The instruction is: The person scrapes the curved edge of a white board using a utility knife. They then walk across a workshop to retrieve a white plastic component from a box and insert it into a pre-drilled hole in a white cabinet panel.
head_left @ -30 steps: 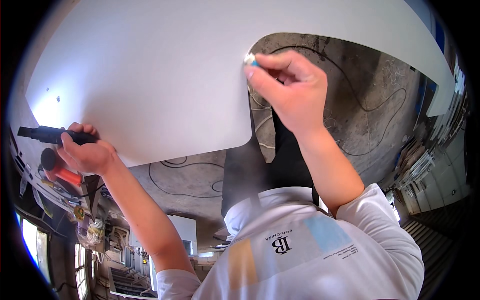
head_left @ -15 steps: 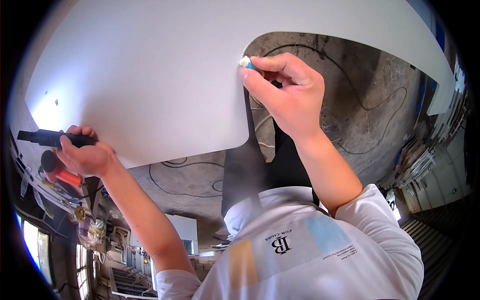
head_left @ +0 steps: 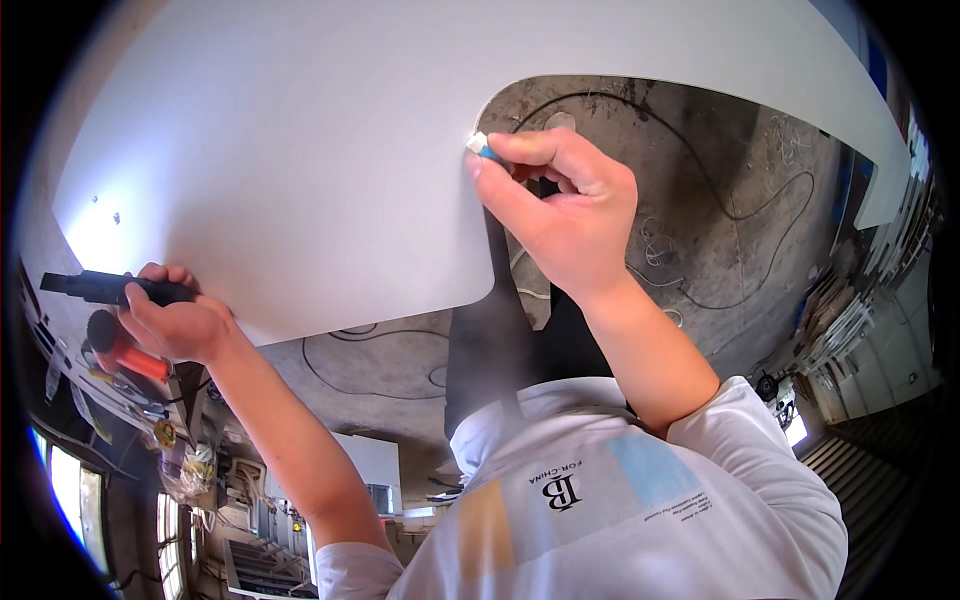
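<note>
A large white panel with a rounded cut-out lies in front of me. My right hand pinches a small white-tipped, blue-sided piece between thumb and fingers. Its white tip is at the panel's edge, on the left side of the cut-out; the rest is hidden by my fingers. At the panel's near left corner my left hand, palm turned up, is wrapped round a black tool with a flat, narrow end. Just below that hand sits a mallet with an orange-red handle and a dark round head.
Through the cut-out shows a concrete floor with a black cable and loose pale strands. Small tools lie on a bench at the left. Stacked boards stand at the far right.
My right hand has slid a little toward me along the cut-out's edge with the white and blue piece. My left hand keeps its hold on the black tool. The whole view has shifted slightly.
</note>
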The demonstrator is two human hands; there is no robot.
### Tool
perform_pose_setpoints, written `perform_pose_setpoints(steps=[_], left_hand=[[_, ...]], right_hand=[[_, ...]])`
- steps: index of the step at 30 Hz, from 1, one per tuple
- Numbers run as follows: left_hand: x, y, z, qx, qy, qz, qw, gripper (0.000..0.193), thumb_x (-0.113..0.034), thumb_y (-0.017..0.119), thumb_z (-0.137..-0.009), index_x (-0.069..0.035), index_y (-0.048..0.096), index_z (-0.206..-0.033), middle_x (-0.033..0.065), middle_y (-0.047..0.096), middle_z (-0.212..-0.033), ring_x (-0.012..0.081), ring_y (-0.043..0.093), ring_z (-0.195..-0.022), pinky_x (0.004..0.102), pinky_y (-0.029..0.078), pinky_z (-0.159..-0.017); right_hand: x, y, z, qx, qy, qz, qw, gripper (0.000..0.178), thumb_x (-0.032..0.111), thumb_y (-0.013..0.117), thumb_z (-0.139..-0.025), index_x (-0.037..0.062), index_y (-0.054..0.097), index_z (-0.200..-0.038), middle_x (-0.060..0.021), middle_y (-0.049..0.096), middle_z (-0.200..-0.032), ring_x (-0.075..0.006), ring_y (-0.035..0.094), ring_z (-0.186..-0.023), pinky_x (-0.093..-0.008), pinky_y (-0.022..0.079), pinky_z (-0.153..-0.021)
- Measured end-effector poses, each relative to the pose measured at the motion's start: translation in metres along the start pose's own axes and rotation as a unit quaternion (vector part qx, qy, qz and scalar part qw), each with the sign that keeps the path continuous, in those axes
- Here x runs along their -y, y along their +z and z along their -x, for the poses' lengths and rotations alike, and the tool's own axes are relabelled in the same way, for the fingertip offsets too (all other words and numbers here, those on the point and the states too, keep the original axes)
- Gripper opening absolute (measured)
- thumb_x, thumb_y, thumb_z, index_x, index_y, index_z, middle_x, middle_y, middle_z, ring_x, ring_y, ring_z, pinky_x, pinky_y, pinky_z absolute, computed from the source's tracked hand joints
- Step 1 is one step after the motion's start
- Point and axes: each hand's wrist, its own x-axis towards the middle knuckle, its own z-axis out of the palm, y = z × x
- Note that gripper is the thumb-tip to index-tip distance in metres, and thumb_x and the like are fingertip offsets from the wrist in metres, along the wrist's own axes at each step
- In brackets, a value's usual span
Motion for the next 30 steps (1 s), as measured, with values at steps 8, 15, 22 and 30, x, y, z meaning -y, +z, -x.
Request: perform_pose_setpoints(steps=[8,15,22,30], left_hand=[[-0.001,0.0,0.002,-0.001,-0.001,0.005,1.0,0.012,-0.018,0.055,-0.099,-0.009,0.049,-0.099,0.0083,0.062,-0.081,0.0179,0.054,-0.065,0.0284,0.044,-0.057],[-0.001,-0.004,-0.001,0.008,-0.004,0.007,1.0,0.011,-0.018,0.055,-0.099,-0.01,0.048,-0.099,0.0086,0.062,-0.081,0.018,0.054,-0.066,0.0283,0.044,-0.058],[-0.002,0.002,0.003,-0.007,0.0,-0.007,1.0,0.012,-0.019,0.055,-0.098,-0.01,0.048,-0.101,0.0088,0.062,-0.081,0.0186,0.055,-0.067,0.0286,0.044,-0.059],[-0.001,-0.001,0.002,0.007,-0.005,0.01,1.0,0.011,-0.018,0.056,-0.098,-0.009,0.049,-0.102,0.0088,0.063,-0.081,0.0183,0.055,-0.067,0.0286,0.045,-0.059]], right_hand=[[0.002,0.002,-0.017,-0.089,0.034,-0.107,0.99,0.016,0.004,0.082,-0.083,-0.0027,0.074,-0.095,-0.0058,0.075,-0.086,-0.007,0.069,-0.074,-0.0206,0.056,-0.068],[-0.001,0.001,-0.017,-0.098,0.027,-0.121,0.987,0.015,-0.001,0.08,-0.084,-0.005,0.071,-0.096,-0.0068,0.074,-0.087,-0.007,0.068,-0.074,-0.0203,0.056,-0.068],[0.0,0.008,-0.011,-0.073,0.022,-0.12,0.99,0.014,-0.003,0.079,-0.085,-0.0046,0.07,-0.096,-0.0076,0.074,-0.088,-0.0073,0.068,-0.075,-0.0205,0.056,-0.069],[0.001,0.002,-0.016,-0.115,0.043,-0.139,0.983,0.015,-0.002,0.08,-0.085,-0.0036,0.07,-0.097,-0.0065,0.073,-0.089,-0.0063,0.067,-0.077,-0.0205,0.056,-0.07]])
